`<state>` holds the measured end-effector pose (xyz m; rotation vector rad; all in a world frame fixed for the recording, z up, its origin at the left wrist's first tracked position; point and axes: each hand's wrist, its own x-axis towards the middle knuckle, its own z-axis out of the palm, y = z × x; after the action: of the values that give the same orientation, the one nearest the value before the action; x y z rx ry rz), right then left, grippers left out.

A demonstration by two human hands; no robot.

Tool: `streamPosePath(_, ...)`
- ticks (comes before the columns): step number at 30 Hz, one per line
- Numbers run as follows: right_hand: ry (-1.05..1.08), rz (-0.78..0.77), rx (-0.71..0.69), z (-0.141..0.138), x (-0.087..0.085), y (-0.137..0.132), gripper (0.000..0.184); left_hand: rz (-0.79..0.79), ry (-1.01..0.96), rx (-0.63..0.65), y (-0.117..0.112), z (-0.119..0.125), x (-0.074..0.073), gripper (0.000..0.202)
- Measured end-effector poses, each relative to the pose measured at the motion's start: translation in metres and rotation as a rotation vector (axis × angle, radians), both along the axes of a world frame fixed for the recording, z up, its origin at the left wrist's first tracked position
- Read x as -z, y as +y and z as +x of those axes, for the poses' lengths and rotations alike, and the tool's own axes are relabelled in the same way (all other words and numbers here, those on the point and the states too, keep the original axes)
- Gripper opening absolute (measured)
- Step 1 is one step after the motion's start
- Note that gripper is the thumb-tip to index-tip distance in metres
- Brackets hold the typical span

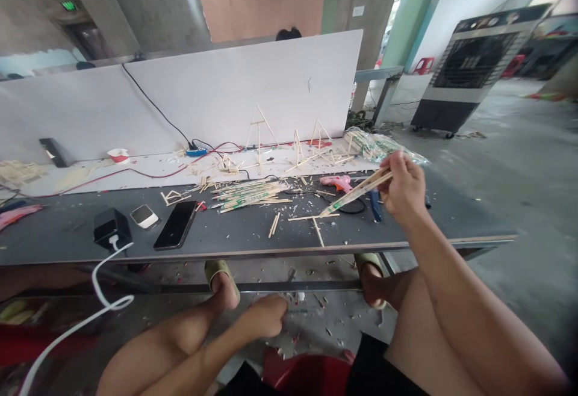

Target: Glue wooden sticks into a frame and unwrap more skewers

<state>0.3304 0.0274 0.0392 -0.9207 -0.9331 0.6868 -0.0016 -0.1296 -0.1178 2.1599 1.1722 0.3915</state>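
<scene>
My right hand is raised above the right end of the dark table top and grips a bundle of paper-wrapped wooden chopsticks, which slants down to the left. Nearest below it lie a pink hot glue gun and a blue-handled tool. A heap of wrapped chopsticks and small stick frames stand further left. My left hand is down below the table by my leg, its fingers curled, and it touches my shin or knee.
A black smartphone, a white power bank and a black charger lie at the table's near left. A white board stands behind, with a power strip and cables before it. A bag of chopsticks lies back right.
</scene>
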Motion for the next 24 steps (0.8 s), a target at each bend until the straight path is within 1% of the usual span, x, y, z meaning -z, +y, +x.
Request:
streamPosePath(1, -0.018, -0.011, -0.041, -0.008, 0.003, -0.006, 0.046, 0.02, 0.0, -0.012, 0.002, 0.002, -0.002, 0.012)
streamPosePath(2, -0.042, -0.022, -0.082, -0.019, 0.006, -0.013, 0.047, 0.04, -0.021, -0.028, 0.007, 0.005, -0.009, 0.009)
streamPosePath(4, -0.099, -0.046, -0.156, -0.044, 0.011, -0.028, 0.047, 0.094, -0.089, -0.096, 0.019, 0.012, -0.033, 0.022)
streamPosePath(5, -0.125, -0.053, -0.186, -0.057, 0.013, -0.036, 0.048, 0.182, -0.174, -0.178, 0.026, 0.015, -0.048, 0.031)
streamPosePath(6, -0.153, -0.056, -0.196, -0.07, 0.014, -0.043, 0.048, 0.339, -0.232, -0.25, 0.032, 0.019, -0.062, 0.035)
streamPosePath(7, -0.179, -0.061, -0.199, -0.081, 0.014, -0.049, 0.047, 0.535, -0.239, -0.279, 0.037, 0.023, -0.076, 0.038)
streamPosePath(9, -0.211, -0.073, -0.184, -0.097, 0.014, -0.058, 0.046, 0.886, -0.14, -0.224, 0.044, 0.029, -0.095, 0.031)
streamPosePath(10, -0.216, -0.079, -0.176, -0.101, 0.014, -0.06, 0.046, 1.018, -0.089, -0.19, 0.046, 0.031, -0.101, 0.027)
streamPosePath(11, -0.22, -0.082, -0.167, -0.102, 0.014, -0.061, 0.046, 1.113, -0.04, -0.156, 0.047, 0.033, -0.104, 0.024)
streamPosePath(13, -0.243, -0.085, -0.144, -0.099, 0.013, -0.058, 0.047, 1.198, 0.031, -0.115, 0.048, 0.036, -0.107, 0.02)
streamPosePath(16, -0.284, -0.06, -0.071, -0.087, 0.011, -0.052, 0.049, 1.174, 0.101, -0.078, 0.047, 0.037, -0.106, 0.017)
streamPosePath(19, -0.283, -0.041, -0.017, -0.081, 0.013, -0.05, 0.052, 1.133, 0.097, -0.084, 0.045, 0.035, -0.104, 0.007)
streamPosePath(20, -0.286, -0.053, -0.01, -0.082, 0.014, -0.05, 0.052, 1.134, 0.102, -0.089, 0.044, 0.033, -0.102, 0.009)
streamPosePath(21, -0.295, -0.078, -0.01, -0.083, 0.017, -0.051, 0.052, 1.147, 0.118, -0.094, 0.042, 0.032, -0.1, 0.015)
streamPosePath(23, -0.317, -0.142, -0.033, -0.088, 0.022, -0.054, 0.052, 1.19, 0.154, -0.096, 0.039, 0.031, -0.095, 0.025)
streamPosePath(24, -0.327, -0.169, -0.049, -0.09, 0.025, -0.056, 0.052, 1.21, 0.157, -0.093, 0.038, 0.031, -0.092, 0.027)
